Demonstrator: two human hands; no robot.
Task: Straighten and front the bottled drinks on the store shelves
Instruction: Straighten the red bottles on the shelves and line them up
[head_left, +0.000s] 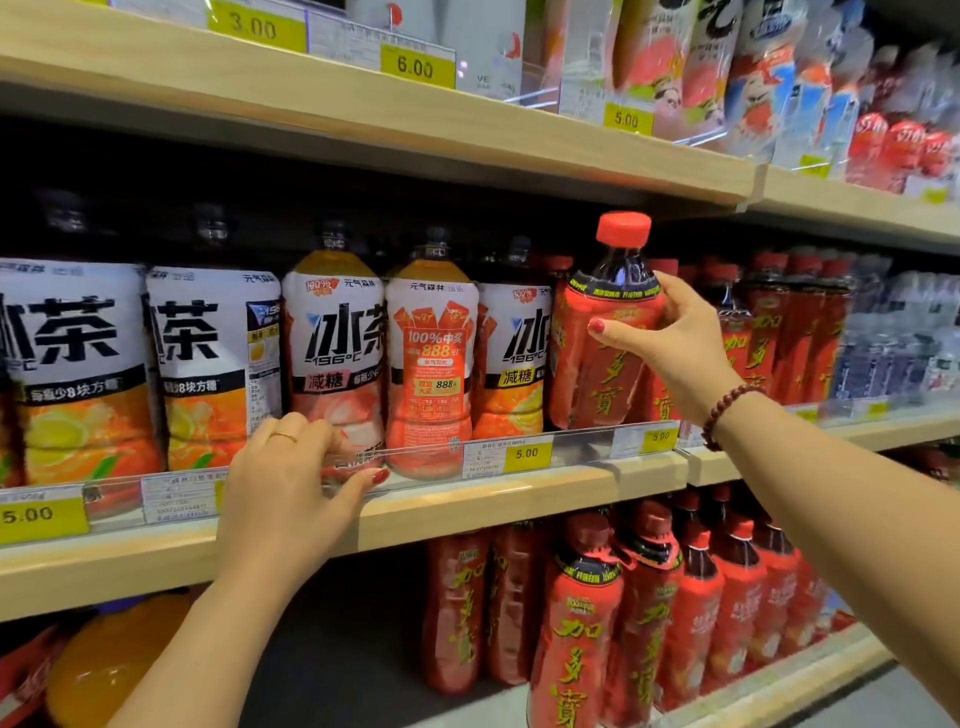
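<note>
Bottle, red label, full so likely heavy, slick wrap; right hand grasps its shoulder at middle shelf front. Left hand, loosely unclenched, rests on shelf rail, clasping nothing.

The shelves look like pale matt wood. The bottles are clear plastic wrapped in glossy printed film, and a clear glossy plastic strip holds paper price tags.

A pale wooden shelf crosses mid-frame. Iced-tea bottles stand on it at left, red bottles at right.
</note>
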